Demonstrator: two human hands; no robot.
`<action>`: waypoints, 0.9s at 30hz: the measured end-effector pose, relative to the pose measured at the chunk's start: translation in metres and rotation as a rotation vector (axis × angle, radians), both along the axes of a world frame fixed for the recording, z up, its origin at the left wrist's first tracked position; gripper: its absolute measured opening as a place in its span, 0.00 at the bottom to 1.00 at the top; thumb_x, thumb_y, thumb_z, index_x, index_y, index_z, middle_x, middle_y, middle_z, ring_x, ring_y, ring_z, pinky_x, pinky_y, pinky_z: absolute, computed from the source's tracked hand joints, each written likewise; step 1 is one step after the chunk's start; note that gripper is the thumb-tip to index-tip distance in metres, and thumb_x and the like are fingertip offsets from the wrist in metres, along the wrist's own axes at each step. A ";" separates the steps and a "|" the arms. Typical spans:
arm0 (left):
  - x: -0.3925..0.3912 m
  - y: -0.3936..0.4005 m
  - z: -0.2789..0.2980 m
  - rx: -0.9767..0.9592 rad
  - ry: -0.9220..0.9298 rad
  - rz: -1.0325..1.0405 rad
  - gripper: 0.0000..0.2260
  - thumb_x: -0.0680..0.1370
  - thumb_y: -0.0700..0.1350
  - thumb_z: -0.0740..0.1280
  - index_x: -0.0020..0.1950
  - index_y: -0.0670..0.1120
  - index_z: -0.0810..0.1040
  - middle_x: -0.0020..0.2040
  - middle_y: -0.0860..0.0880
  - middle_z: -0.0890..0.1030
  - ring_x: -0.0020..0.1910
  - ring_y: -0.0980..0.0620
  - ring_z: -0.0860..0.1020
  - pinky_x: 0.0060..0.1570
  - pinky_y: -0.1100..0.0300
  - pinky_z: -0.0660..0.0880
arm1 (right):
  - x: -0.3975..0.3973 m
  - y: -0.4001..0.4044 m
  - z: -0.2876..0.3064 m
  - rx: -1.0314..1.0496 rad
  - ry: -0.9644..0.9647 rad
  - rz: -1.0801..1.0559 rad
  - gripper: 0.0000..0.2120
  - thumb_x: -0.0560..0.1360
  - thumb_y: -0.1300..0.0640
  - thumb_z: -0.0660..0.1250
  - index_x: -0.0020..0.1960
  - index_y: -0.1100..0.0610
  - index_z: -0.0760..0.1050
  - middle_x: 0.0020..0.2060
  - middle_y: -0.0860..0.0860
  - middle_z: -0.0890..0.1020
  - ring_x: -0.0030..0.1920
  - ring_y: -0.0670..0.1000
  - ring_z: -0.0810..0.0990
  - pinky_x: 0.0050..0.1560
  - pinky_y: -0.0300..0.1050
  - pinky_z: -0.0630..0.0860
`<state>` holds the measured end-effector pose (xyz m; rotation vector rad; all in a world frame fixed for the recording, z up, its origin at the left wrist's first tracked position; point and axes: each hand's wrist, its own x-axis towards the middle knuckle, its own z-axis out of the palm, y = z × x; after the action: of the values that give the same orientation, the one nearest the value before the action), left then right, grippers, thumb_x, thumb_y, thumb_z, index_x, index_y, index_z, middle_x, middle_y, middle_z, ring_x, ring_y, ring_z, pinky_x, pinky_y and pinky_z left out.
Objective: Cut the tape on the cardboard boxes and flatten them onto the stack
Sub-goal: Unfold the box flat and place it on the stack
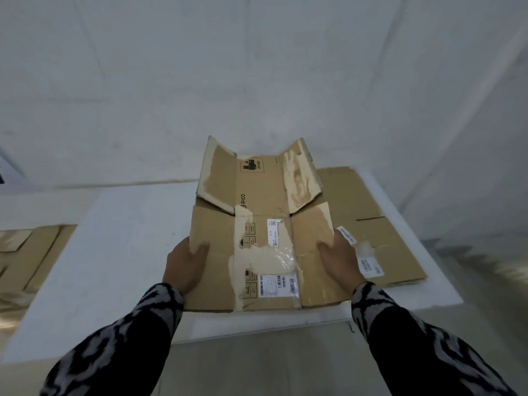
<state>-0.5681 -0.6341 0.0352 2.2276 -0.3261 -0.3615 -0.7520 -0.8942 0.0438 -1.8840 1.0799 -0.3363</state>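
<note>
A flattened brown cardboard box with torn tape patches and white labels lies lengthwise in front of me over the white table. Its two far flaps stand tilted up. My left hand grips the box's left edge, thumb on top. My right hand grips the right edge the same way. To the right, partly under the held box, lies a flat cardboard stack on the table. No cutting tool is in view.
More flattened cardboard lies low at the left, beyond the table's edge. White walls close in behind and to the right. The table's front edge runs just below my wrists.
</note>
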 end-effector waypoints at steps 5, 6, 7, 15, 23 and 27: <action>-0.033 -0.091 0.000 -0.042 0.042 0.001 0.17 0.82 0.55 0.61 0.65 0.46 0.75 0.59 0.46 0.80 0.55 0.44 0.76 0.52 0.55 0.69 | -0.033 -0.088 0.007 -0.022 0.021 -0.001 0.13 0.79 0.55 0.60 0.62 0.52 0.71 0.51 0.48 0.79 0.50 0.52 0.77 0.49 0.46 0.72; -0.037 -0.108 -0.002 -0.048 0.047 -0.004 0.17 0.82 0.55 0.61 0.65 0.46 0.75 0.59 0.46 0.80 0.55 0.44 0.76 0.52 0.56 0.69 | -0.036 -0.105 0.005 -0.023 0.032 -0.005 0.13 0.79 0.55 0.60 0.62 0.52 0.71 0.51 0.48 0.79 0.50 0.52 0.77 0.49 0.45 0.71; -0.040 -0.125 -0.004 -0.050 0.046 -0.013 0.17 0.82 0.55 0.61 0.65 0.46 0.75 0.59 0.45 0.80 0.56 0.44 0.77 0.52 0.56 0.69 | -0.039 -0.120 0.003 -0.022 0.040 -0.006 0.12 0.79 0.55 0.60 0.61 0.51 0.71 0.50 0.48 0.78 0.49 0.51 0.76 0.49 0.45 0.71; -0.065 -0.235 -0.047 -0.126 0.170 -0.012 0.16 0.82 0.53 0.63 0.65 0.46 0.76 0.56 0.49 0.80 0.50 0.50 0.75 0.49 0.57 0.70 | -0.060 -0.230 -0.019 -0.059 0.155 -0.059 0.11 0.78 0.53 0.60 0.60 0.49 0.70 0.49 0.48 0.78 0.46 0.51 0.76 0.45 0.45 0.70; -0.077 -0.268 -0.087 0.076 0.325 -0.045 0.22 0.81 0.55 0.62 0.70 0.43 0.72 0.65 0.44 0.77 0.62 0.42 0.76 0.61 0.51 0.73 | -0.081 -0.280 -0.062 0.012 0.285 -0.002 0.11 0.79 0.53 0.62 0.60 0.53 0.72 0.49 0.49 0.77 0.47 0.52 0.74 0.45 0.44 0.67; -0.079 -0.278 -0.099 0.169 0.364 0.094 0.25 0.80 0.55 0.65 0.70 0.40 0.66 0.65 0.41 0.75 0.62 0.39 0.75 0.58 0.50 0.73 | -0.082 -0.299 -0.081 0.059 0.316 0.020 0.17 0.79 0.50 0.64 0.64 0.57 0.71 0.52 0.52 0.76 0.49 0.54 0.73 0.48 0.45 0.67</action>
<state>-0.6476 -0.9116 -0.0640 2.2744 0.0051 -0.7531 -0.8338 -1.1932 -0.0372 -1.9346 1.2626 0.0070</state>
